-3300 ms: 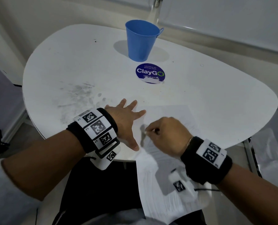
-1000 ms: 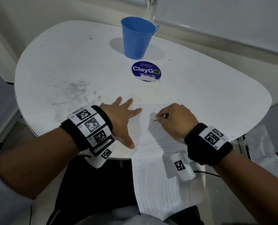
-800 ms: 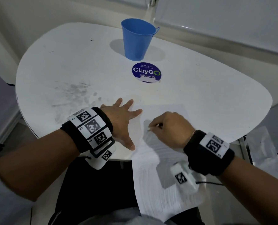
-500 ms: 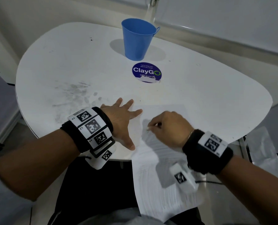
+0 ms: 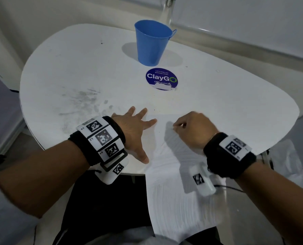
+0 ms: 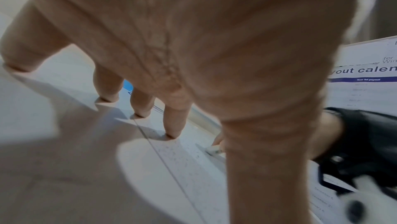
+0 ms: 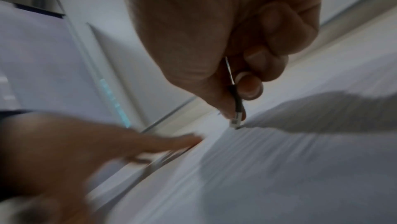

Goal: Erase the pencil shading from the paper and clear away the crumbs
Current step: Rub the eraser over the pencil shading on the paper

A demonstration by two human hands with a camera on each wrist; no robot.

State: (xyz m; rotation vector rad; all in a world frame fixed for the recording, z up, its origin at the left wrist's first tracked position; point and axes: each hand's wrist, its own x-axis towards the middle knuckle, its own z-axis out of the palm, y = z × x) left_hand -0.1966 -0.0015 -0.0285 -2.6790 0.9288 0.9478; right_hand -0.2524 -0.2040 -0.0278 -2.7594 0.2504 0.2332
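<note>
step: erasing, crumbs not cleared yet | left hand (image 5: 134,131) spread flat, pinning paper (image 5: 175,197) at table (image 5: 76,71) edge | right hand (image 5: 195,129) pinching slim eraser stick (image 7: 235,108), tip on sheet | next: probably more light strokes, then brushing off

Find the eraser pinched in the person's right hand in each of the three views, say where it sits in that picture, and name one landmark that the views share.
Head: barely visible, a pale tip at the fingertips of the right hand, centre right, on the paper.
Left wrist: small white eraser, lower centre right, tip on the paper.
Right wrist: eraser centre, pinched under thumb and finger.
Shared landmark: the left hand spread flat at the paper's left edge.
</note>
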